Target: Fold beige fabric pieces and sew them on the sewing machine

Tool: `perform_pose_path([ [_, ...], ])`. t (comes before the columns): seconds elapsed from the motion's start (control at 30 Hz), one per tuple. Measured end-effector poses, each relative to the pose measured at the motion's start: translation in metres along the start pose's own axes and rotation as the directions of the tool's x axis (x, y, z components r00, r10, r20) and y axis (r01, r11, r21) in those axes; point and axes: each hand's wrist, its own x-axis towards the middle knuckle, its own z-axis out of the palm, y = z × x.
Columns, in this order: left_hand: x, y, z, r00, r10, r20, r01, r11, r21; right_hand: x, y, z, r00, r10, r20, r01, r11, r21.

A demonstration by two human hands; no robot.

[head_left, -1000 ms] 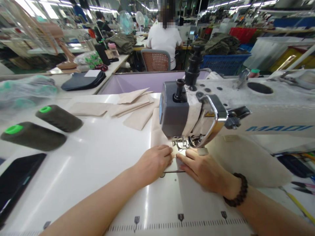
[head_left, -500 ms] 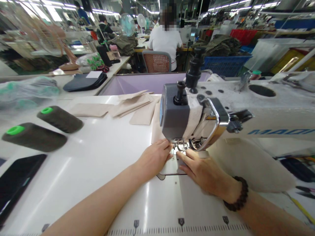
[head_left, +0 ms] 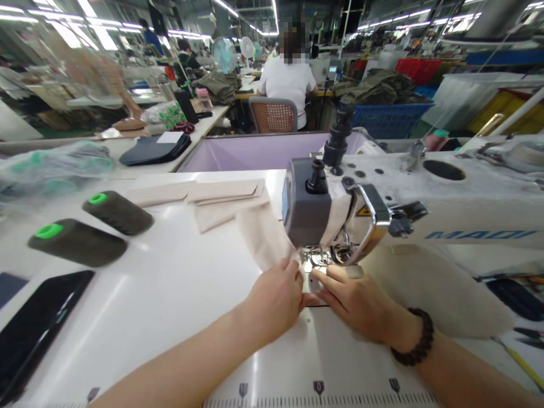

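Head cam: L hand (head_left: 278, 297) pinches beige cloth (head_left: 262, 235) by its end; R hand (head_left: 359, 300) flat, bit spread. Cloth prob soft, light, floppy; best grab edges.

Two lying thread cones (head_left: 77, 243), one phone (head_left: 40, 328), one MAQI machine (head_left: 403, 190).

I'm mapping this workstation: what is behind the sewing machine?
Behind the sewing machine are a lilac-sided bin and, farther back, a blue plastic crate and heaped olive fabric. The machine covers part of the bin; anything directly behind its body cannot be seen.
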Motion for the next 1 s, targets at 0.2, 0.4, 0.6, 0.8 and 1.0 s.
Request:
perform_pose_path([
  [0.2,-0.008,0.014,-0.001,0.977,0.197,0.083,-0.200,0.980,0.022,0.000,0.002,-0.003,0.994,-0.105,0.001,0.105,0.993,0.052],
  [0.4,-0.014,0.013,-0.004,0.929,0.338,0.148,-0.351,0.934,0.073,-0.004,0.004,-0.002,0.962,-0.268,0.043,0.263,0.960,0.092],
  [0.6,-0.016,0.017,0.010,0.950,0.295,0.105,-0.298,0.955,0.011,-0.008,0.006,0.003,0.934,-0.356,0.018,0.354,0.933,0.066],
  [0.8,-0.013,0.011,0.016,0.959,0.269,0.084,-0.272,0.962,0.020,-0.005,0.004,0.004,0.965,-0.259,0.037,0.257,0.965,0.049],
  [1.0,-0.006,0.000,0.009,0.973,0.218,0.079,-0.220,0.975,0.017,-0.002,0.000,0.002,0.992,-0.115,0.050,0.114,0.993,0.007],
])
